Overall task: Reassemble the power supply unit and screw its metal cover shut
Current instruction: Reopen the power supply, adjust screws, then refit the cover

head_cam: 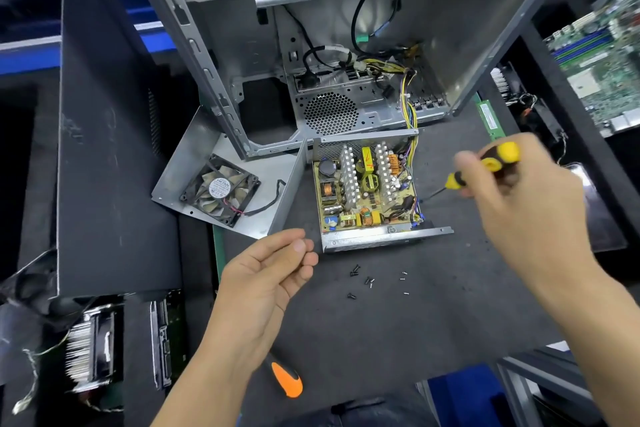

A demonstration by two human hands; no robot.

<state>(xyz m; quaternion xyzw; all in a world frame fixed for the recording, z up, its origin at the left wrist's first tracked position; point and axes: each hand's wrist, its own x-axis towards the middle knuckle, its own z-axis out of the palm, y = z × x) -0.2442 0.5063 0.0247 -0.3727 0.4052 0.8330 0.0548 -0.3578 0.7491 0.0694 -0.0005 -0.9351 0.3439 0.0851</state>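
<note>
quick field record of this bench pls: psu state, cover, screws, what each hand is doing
psu: open, circuit board exposed, lying on the dark mat
cover: off, lying left of the psu, fan mounted on it
screws: loose on the mat in front of the psu
right hand: grips yellow and black screwdriver, tip by the psu's right side
left hand: fingers loosely curled near the psu's front left corner; contents not discernible

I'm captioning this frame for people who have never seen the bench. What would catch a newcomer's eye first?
The open power supply unit at centre, its crowded circuit board bare, draws the eye first. Just right of it, the right hand grips a yellow-and-black screwdriver, tip near the unit's right edge. Left of the unit lies the detached metal cover with its fan facing up, and loose screws are scattered on the dark mat before it.
</note>
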